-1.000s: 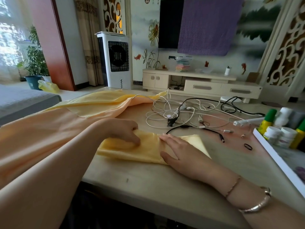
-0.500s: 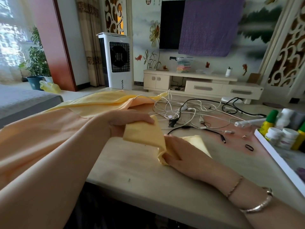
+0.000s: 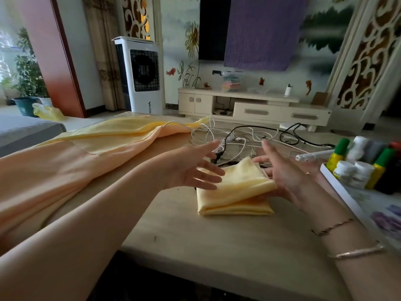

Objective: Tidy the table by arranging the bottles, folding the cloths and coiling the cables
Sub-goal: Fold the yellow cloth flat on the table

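Note:
A small yellow cloth (image 3: 234, 192) lies folded into a rough square in the middle of the table (image 3: 217, 246). My left hand (image 3: 193, 168) hovers at its left edge, fingers straight and spread, holding nothing. My right hand (image 3: 280, 168) is at the cloth's right edge with straight fingers, and its lower fingers seem to lie under the top layer. Behind the cloth is a tangle of white and black cables (image 3: 234, 140). Several bottles (image 3: 358, 164) with green and white caps stand at the right.
A large yellow and peach cloth (image 3: 91, 153) is spread over the left of the table. A white tray (image 3: 345, 196) holds the bottles at the right edge. A white stick-shaped item (image 3: 312, 155) lies by the cables.
My left hand carried the lifted half of the yellow cloth over to the right and let go. The cloth now lies doubled, and both hands have opened.

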Action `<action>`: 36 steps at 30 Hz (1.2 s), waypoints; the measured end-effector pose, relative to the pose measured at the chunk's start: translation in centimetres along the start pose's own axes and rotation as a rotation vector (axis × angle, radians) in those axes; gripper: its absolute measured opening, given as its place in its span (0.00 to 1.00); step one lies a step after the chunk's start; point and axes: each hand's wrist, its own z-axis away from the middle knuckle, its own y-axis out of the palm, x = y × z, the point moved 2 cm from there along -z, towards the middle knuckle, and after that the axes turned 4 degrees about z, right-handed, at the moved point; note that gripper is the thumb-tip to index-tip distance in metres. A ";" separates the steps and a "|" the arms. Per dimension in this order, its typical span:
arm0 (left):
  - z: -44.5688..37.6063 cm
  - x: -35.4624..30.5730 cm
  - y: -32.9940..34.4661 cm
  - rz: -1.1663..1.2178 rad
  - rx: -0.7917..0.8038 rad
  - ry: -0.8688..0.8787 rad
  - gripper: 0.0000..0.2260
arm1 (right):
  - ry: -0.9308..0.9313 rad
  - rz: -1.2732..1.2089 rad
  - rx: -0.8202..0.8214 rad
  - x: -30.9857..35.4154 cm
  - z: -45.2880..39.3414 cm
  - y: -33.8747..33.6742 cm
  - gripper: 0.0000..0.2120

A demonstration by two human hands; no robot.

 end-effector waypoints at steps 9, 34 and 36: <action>-0.3 1.0 1.5 -0.876 -0.254 0.592 0.11 | -0.069 -0.014 0.083 -0.5 0.3 1.6 0.17; -0.5 3.6 5.4 -1.280 -0.065 0.520 0.31 | -0.071 0.117 -0.001 0.3 -0.4 -1.4 0.15; -0.1 2.5 7.3 -1.112 -0.091 0.644 0.34 | -0.098 -0.114 -0.041 1.6 0.6 -2.2 0.12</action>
